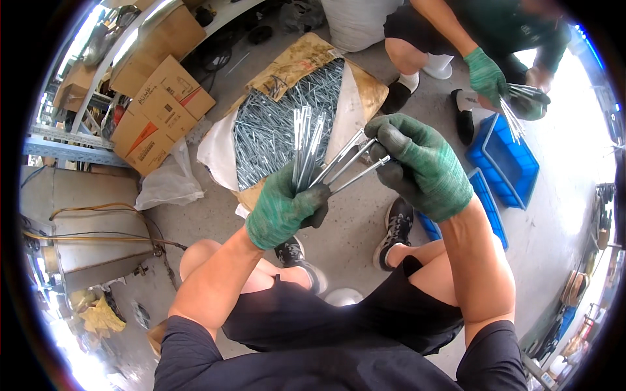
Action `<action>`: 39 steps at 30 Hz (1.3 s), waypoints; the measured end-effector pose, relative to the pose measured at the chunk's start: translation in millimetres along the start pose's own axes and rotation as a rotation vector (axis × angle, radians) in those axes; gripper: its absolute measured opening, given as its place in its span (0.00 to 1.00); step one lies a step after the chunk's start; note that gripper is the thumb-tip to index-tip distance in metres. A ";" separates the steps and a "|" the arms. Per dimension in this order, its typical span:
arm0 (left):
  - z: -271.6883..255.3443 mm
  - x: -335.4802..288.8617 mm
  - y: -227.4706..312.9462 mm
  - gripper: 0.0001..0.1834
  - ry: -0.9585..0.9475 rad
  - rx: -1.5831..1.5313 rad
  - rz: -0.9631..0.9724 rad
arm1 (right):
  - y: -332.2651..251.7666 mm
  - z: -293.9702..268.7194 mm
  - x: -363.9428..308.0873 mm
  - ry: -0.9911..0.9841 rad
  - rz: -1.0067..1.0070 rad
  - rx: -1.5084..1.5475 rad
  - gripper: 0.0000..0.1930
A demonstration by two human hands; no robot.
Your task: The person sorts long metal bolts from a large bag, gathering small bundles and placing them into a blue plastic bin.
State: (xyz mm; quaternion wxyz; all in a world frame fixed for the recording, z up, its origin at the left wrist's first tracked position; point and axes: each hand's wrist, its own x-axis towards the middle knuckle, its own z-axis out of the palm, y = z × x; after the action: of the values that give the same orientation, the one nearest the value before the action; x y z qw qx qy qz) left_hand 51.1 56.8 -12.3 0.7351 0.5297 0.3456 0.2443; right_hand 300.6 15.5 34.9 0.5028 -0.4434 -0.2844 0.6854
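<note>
My left hand [285, 207], in a green glove with dark fingertips, is closed round a bundle of thin silvery metal rods [306, 146]. Most of them point up; a few lean out to the right. My right hand [424, 166], gloved the same way, has its thumb and fingers closed at the far ends of those leaning metal rods [352, 161]. Its fingertips partly hide which rods it grips. Beyond both hands, a large open sack [350, 104] with a brown and white lining is heaped with loose rods of the same kind [274, 124].
At the upper right a crouching person's green-gloved hand [486, 75] holds similar rods over a blue crate [515, 171]. Another blue crate [493, 218] stands partly behind my right arm. Cardboard boxes [163, 117], a plastic bag [173, 182] and a metal cabinet [98, 228] are at the left.
</note>
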 end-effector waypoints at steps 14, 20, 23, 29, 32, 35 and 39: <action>-4.6 -2.5 -1.6 0.24 -0.091 0.023 0.038 | 6.9 0.6 1.1 -0.020 0.036 -0.077 0.18; 2.6 -3.5 -5.5 0.22 -0.044 -0.127 -0.001 | -6.9 -2.1 -0.3 0.006 -0.103 -0.112 0.18; 1.0 -2.8 -3.2 0.19 -0.079 -0.147 -0.066 | -7.4 9.6 -2.0 0.064 -0.035 -0.163 0.19; 0.8 -4.1 1.9 0.15 -0.079 -0.085 -0.101 | 0.5 -2.2 1.1 -0.064 -0.009 -0.099 0.20; 2.1 -3.1 3.1 0.14 -0.088 -0.082 -0.113 | -1.1 1.8 -1.6 -0.038 0.002 -0.131 0.19; 1.4 -2.8 3.4 0.14 -0.095 -0.072 -0.121 | 0.7 -3.2 0.0 -0.086 -0.009 -0.154 0.20; 0.0 -3.3 4.1 0.14 -0.099 -0.035 -0.138 | -8.5 1.9 -2.5 -0.071 0.038 -0.210 0.20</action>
State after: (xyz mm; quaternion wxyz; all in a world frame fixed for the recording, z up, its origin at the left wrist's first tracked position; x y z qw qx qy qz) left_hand 49.0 55.7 -7.6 0.7753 0.5033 0.3403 0.1726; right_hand 302.9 16.1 43.7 0.4301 -0.4746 -0.3634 0.6766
